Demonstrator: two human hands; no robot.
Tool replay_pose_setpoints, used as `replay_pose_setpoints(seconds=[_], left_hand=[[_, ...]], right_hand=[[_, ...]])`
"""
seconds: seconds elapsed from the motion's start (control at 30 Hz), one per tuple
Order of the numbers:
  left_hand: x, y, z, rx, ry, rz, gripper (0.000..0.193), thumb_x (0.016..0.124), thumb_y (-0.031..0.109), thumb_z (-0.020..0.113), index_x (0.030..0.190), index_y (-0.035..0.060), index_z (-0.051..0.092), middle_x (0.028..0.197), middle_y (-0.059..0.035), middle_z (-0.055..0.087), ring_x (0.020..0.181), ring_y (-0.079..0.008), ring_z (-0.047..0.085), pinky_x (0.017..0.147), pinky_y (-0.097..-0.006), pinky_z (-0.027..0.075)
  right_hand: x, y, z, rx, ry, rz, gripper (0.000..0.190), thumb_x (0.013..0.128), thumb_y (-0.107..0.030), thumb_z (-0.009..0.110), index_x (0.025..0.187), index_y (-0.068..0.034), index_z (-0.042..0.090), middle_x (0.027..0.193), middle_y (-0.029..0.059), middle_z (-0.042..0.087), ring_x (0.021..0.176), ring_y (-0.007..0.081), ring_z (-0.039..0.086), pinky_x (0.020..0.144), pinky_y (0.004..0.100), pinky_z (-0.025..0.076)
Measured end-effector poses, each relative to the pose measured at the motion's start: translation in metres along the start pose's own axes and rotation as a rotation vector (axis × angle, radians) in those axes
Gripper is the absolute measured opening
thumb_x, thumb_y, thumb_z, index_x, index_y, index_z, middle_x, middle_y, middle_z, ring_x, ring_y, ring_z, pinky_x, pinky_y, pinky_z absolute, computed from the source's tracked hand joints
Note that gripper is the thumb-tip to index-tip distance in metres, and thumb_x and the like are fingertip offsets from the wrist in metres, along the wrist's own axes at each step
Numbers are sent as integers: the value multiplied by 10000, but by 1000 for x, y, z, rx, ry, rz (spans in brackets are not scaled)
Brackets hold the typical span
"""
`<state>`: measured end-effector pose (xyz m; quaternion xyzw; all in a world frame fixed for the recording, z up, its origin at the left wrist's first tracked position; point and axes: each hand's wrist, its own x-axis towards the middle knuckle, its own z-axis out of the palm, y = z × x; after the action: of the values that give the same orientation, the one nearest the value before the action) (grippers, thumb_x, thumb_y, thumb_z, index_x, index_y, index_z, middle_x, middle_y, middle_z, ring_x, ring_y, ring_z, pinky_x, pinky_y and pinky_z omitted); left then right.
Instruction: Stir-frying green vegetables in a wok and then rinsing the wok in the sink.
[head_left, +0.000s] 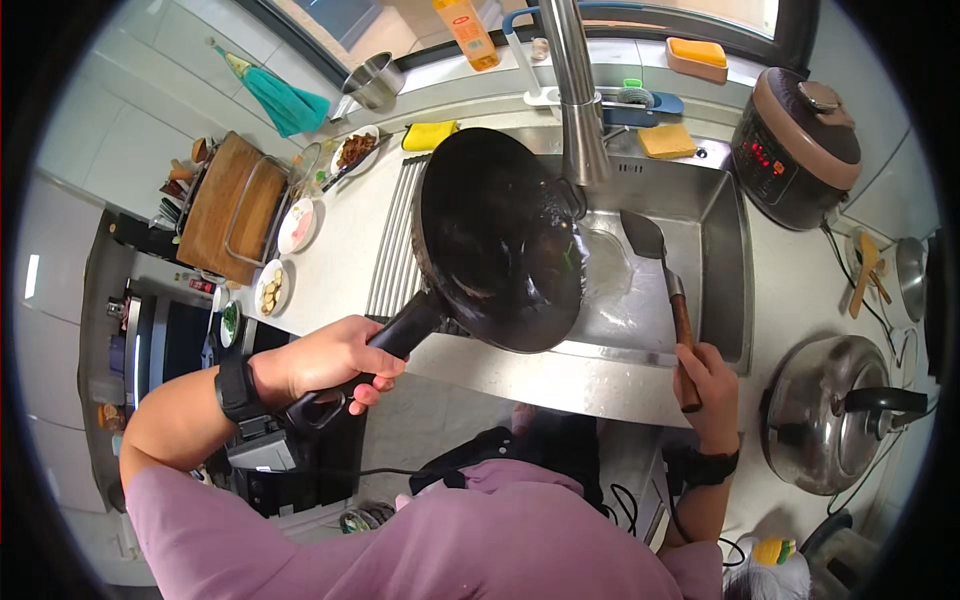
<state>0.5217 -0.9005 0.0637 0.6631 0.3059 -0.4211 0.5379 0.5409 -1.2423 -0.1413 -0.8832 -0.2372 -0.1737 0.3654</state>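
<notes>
My left hand grips the black handle of a dark wok, which is tilted over the left part of a stainless steel sink and a slatted drying rack. Water glistens inside the wok, and a small green scrap clings near its right side. In my right hand is the wooden handle of a spatula, its dark blade up over the basin. Some water lies on the sink floor. Behind the wok's right rim rises a metal faucet.
Small dishes of food, including a plate of browned pieces, stand left beside a wooden cutting board. A rice cooker and a large lidded steel pot are at the right. A yellow sponge lies behind the basin.
</notes>
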Motion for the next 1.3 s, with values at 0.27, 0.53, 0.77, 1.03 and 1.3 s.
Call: replay_pose_setpoints(seconds=[0.27, 0.53, 0.77, 1.03, 1.3], left_hand=[[0, 19, 6, 319, 130, 44, 135, 728, 48, 511, 654, -37, 437, 539, -48, 462, 396, -110, 461, 367, -237, 400], [-8, 17, 6, 527, 196, 71, 155, 720, 67, 516, 635, -40, 443, 521, -43, 470, 390, -103, 476, 369, -234, 407], [-19, 7, 2, 176, 213, 84, 146, 724, 61, 509, 635, -42, 457, 541, -47, 478, 386, -99, 474, 365, -230, 404], [-35, -20, 2, 426, 283, 161, 149, 719, 66, 502, 635, -46, 449, 522, -50, 477, 375, -108, 469, 365, -235, 393], [-47, -54, -9, 474, 273, 237, 132, 718, 51, 493, 755, -69, 451, 510, -53, 475, 391, -112, 481, 367, -235, 413]], right_hand=[[7, 12, 3, 23, -11, -14, 296, 616, 12, 593, 905, -26, 546, 796, 145, 511, 635, 280, 530, 531, 322, 433], [6, 6, 3, 19, -17, -4, 272, 634, 31, 578, 897, -35, 552, 794, 133, 527, 636, 272, 550, 542, 308, 446], [-1, -7, 0, -6, -11, -30, 263, 634, 29, 587, 887, -36, 555, 797, 130, 529, 630, 268, 550, 530, 311, 445], [0, -13, 7, -46, -153, -56, 354, 598, 42, 569, 934, -67, 563, 873, 131, 519, 717, 272, 544, 583, 304, 442], [-5, -50, 14, -83, -151, -122, 326, 610, 41, 576, 918, -62, 559, 822, 128, 513, 684, 275, 540, 562, 309, 438]])
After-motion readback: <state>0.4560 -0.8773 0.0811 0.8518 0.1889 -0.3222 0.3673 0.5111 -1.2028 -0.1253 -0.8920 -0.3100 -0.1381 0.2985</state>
